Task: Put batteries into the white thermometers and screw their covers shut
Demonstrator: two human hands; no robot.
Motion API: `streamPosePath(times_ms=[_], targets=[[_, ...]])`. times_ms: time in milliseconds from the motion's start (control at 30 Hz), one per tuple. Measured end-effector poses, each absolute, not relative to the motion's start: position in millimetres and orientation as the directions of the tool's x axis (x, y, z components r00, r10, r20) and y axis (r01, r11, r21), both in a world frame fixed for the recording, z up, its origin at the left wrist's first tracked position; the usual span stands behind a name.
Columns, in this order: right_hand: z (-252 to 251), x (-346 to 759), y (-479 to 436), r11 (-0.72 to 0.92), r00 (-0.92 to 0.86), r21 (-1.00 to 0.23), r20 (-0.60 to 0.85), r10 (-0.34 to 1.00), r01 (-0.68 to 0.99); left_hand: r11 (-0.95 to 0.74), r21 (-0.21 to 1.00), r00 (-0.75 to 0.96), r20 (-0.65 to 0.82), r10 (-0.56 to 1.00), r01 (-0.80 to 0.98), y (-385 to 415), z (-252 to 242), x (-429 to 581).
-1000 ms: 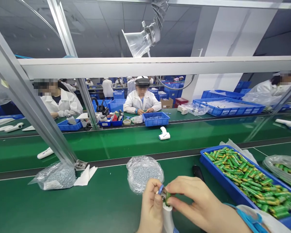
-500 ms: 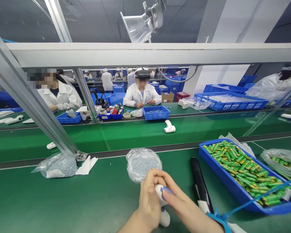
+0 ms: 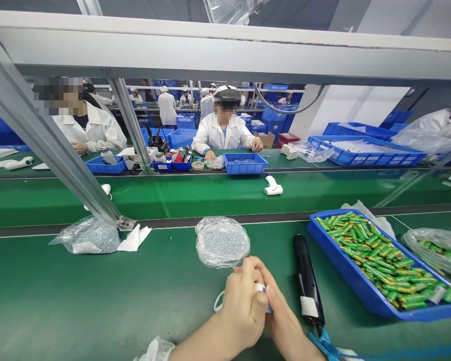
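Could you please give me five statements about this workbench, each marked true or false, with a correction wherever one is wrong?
1. The left hand and right hand are closed together around a white-and-blue item. True.
2. The clear bag just beyond the hands holds green batteries. False: the clear bag holds small grey pieces.
3. A black tool lies between the right hand and the large blue tray. True.
4. The large blue tray stands to the left of the hands. False: it stands to their right, filled with green batteries.
5. Both hands are resting apart, flat on the table. False: they are clasped together.
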State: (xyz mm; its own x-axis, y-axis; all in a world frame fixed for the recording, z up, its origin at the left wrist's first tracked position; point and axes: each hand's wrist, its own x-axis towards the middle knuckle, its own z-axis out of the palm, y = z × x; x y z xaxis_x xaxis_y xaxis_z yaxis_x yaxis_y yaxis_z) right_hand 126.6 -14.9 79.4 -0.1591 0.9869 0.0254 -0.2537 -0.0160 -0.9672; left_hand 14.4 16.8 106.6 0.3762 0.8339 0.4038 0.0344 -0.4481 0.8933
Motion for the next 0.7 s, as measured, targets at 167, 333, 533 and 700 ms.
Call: streamPosePath(times_ms=[167,333,533,700], targets=[[102.7,143.6,-11.5,0.502,-0.254,-0.757,0.432,0.865,0.419,-0.647,0.732,0.383,0.547,0.745,0.213,20.7,95.2,10.2],[144.4,167.3,-9.5,0.648,-0.297,-0.565,0.591,0.750,0.511,-0.775,0.602,0.540,0.594,0.596,0.193,36.7,113.2,-10.0],[135.7,197.0,-32.1,0.581,-0.169,-0.736,0.560,0.811,0.347,-0.828,0.441,0.670,0.500,0.548,0.348,55.4,140.8,-41.8],[140.1,192.7,-33.8,0.622,-0.161,-0.729,0.604,0.781,0.284,-0.913,0.294,0.574,0.711,0.406,0.282,54.4,138.7,-46.4]])
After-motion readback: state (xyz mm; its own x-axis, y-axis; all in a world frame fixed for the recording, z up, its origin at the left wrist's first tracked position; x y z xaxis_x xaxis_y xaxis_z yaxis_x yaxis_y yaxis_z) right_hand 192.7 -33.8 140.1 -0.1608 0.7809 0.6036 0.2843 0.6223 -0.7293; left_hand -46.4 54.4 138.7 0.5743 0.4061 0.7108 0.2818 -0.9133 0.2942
